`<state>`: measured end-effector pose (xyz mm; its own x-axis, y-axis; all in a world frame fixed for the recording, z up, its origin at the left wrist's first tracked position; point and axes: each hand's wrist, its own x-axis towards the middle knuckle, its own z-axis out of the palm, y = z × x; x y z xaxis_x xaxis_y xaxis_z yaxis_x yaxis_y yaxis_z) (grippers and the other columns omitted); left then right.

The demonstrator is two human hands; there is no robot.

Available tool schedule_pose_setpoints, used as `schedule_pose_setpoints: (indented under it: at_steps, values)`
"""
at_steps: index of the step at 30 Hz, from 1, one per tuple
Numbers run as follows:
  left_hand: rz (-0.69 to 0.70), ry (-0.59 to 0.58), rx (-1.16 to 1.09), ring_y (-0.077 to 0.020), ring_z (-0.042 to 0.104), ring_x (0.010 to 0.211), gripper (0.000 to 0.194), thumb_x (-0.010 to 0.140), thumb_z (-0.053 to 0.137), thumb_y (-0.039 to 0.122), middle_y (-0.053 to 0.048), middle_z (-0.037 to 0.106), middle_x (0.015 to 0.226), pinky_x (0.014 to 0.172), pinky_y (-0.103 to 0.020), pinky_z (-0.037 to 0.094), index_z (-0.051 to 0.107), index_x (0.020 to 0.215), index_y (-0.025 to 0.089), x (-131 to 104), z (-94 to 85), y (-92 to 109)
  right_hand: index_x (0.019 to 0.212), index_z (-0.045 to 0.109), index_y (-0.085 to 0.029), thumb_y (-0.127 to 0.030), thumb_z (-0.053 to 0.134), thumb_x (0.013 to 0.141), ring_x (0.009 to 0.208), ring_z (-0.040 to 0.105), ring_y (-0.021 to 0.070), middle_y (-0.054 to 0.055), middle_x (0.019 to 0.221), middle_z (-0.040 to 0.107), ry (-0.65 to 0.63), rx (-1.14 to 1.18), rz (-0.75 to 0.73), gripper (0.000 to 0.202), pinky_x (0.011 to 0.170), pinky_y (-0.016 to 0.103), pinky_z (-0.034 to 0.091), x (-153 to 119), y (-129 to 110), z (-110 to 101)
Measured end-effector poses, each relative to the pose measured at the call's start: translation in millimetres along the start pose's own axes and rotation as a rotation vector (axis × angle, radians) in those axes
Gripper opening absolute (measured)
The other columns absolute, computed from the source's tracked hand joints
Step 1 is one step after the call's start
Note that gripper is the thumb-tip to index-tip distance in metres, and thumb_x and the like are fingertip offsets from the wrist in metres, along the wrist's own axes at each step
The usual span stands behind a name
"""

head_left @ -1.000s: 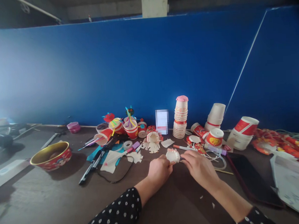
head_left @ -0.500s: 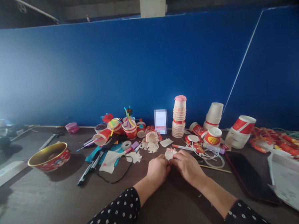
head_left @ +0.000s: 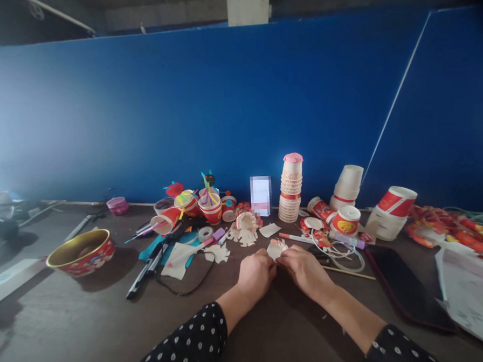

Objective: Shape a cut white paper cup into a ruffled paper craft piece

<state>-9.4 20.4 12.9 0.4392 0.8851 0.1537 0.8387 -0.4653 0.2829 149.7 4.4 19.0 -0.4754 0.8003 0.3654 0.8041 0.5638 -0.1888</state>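
Observation:
My left hand [head_left: 256, 273] and my right hand [head_left: 301, 268] meet near the front middle of the table, fingers closed. Between them they grip a small piece of cut paper cup [head_left: 275, 248], white with a pinkish printed edge; my fingertips hide its lower part. Just beyond lies a cut-open paper cup [head_left: 244, 234] with its sides splayed into strips. Left of it is a white paper cutout [head_left: 218, 253]. An orange-capped marker [head_left: 296, 237] lies behind my right hand.
A tall stack of paper cups [head_left: 289, 192] stands at the back. Decorated cups [head_left: 210, 207] are behind left, a red-and-gold bowl [head_left: 83, 254] far left. Black pens [head_left: 149, 272] lie left of my hands. On the right are a dark tablet [head_left: 409, 288] and more cups [head_left: 391, 213].
The view has shifted very slightly. Both hands stay together on the cup piece, whose visible part has turned a little.

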Motion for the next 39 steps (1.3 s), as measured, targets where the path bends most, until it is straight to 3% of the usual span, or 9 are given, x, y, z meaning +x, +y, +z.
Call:
schedule_pose_setpoints:
  at_steps: [14, 18, 21, 23, 25, 28, 30, 34, 39]
  values:
    - [0.086, 0.028, 0.001, -0.0168, 0.059, 0.076, 0.02, 0.083, 0.047, 0.021, -0.002, 0.062, 0.086, 0.064, -0.023, 0.043, 0.068, 0.083, 0.021, -3.5, -2.8, -0.9, 0.081, 0.064, -0.02, -0.02, 0.041, 0.091, 0.081, 0.055, 0.0169, 0.002, 0.078, 0.062, 0.021, 0.094, -0.03, 0.025, 0.069, 0.026, 0.042, 1.2, 2.1, 1.7]
    - [0.074, 0.023, -0.013, -0.0168, 0.059, 0.078, 0.021, 0.084, 0.048, 0.022, -0.003, 0.061, 0.086, 0.066, -0.023, 0.044, 0.069, 0.087, 0.021, -3.8, -3.5, -1.4, 0.101, 0.063, -0.019, -0.023, 0.041, 0.091, 0.093, 0.057, 0.0185, 0.007, 0.099, 0.064, 0.199, 0.221, -0.055, 0.025, 0.081, 0.031, 0.045, -4.3, 10.5, -1.6]
    - [0.088, 0.042, -0.019, -0.0166, 0.058, 0.078, 0.021, 0.086, 0.049, 0.023, -0.003, 0.061, 0.085, 0.068, -0.023, 0.044, 0.069, 0.084, 0.02, -3.5, -1.3, -3.3, 0.101, 0.065, -0.019, -0.026, 0.044, 0.09, 0.087, 0.059, 0.0183, 0.008, 0.094, 0.064, 0.266, 0.264, -0.008, 0.025, 0.077, 0.031, 0.047, -14.0, 22.3, -11.1]
    - [0.095, 0.053, -0.022, -0.0167, 0.058, 0.078, 0.021, 0.086, 0.049, 0.022, -0.004, 0.06, 0.083, 0.068, -0.023, 0.043, 0.069, 0.079, 0.019, -3.0, 0.8, -4.7, 0.102, 0.066, -0.02, -0.029, 0.049, 0.087, 0.084, 0.059, 0.0181, 0.007, 0.091, 0.064, 0.189, 0.267, 0.006, 0.024, 0.076, 0.031, 0.047, -21.7, 29.0, -23.0]
    - [0.103, 0.063, -0.042, -0.0171, 0.058, 0.078, 0.02, 0.085, 0.051, 0.022, -0.004, 0.061, 0.082, 0.068, -0.024, 0.043, 0.069, 0.079, 0.019, -2.6, 2.5, -5.7, 0.104, 0.066, -0.022, -0.034, 0.06, 0.081, 0.077, 0.059, 0.017, 0.004, 0.084, 0.064, -0.017, 0.263, 0.012, 0.027, 0.072, 0.029, 0.046, -29.0, 32.6, -37.3]
    - [0.118, 0.08, -0.101, -0.0175, 0.058, 0.08, 0.019, 0.084, 0.051, 0.02, -0.004, 0.062, 0.083, 0.07, -0.025, 0.043, 0.07, 0.086, 0.021, -2.6, 3.6, -6.6, 0.108, 0.064, -0.025, -0.042, 0.075, 0.062, 0.073, 0.058, 0.0173, 0.002, 0.086, 0.063, -0.363, 0.26, 0.077, 0.05, 0.065, 0.026, 0.044, -37.7, 32.4, -55.1]
    - [0.131, 0.086, -0.134, -0.0179, 0.058, 0.081, 0.021, 0.084, 0.05, 0.018, -0.004, 0.062, 0.083, 0.071, -0.025, 0.043, 0.07, 0.09, 0.022, -3.1, 3.3, -7.1, 0.117, 0.059, -0.025, -0.042, 0.08, 0.049, 0.077, 0.058, 0.0195, 0.003, 0.093, 0.064, -0.493, 0.244, 0.143, 0.073, 0.065, 0.026, 0.044, -41.8, 30.5, -61.2]
    - [0.148, 0.092, -0.156, -0.0184, 0.057, 0.08, 0.022, 0.082, 0.049, 0.015, -0.005, 0.061, 0.081, 0.071, -0.026, 0.044, 0.07, 0.089, 0.02, -3.8, 3.7, -8.9, 0.126, 0.05, -0.023, -0.039, 0.08, 0.044, 0.089, 0.056, 0.0231, 0.006, 0.106, 0.061, -0.538, 0.21, 0.207, 0.089, 0.074, 0.029, 0.042, -45.2, 28.4, -60.8]
    - [0.168, 0.127, -0.218, -0.0176, 0.057, 0.077, 0.022, 0.081, 0.049, 0.014, -0.005, 0.06, 0.08, 0.071, -0.025, 0.043, 0.07, 0.086, 0.018, -2.3, 9.6, -12.5, 0.106, 0.057, -0.021, -0.036, 0.08, 0.048, 0.076, 0.056, 0.0202, 0.003, 0.088, 0.061, -0.444, 0.132, 0.254, 0.064, 0.063, 0.027, 0.04, -41.3, 31.5, -50.2]
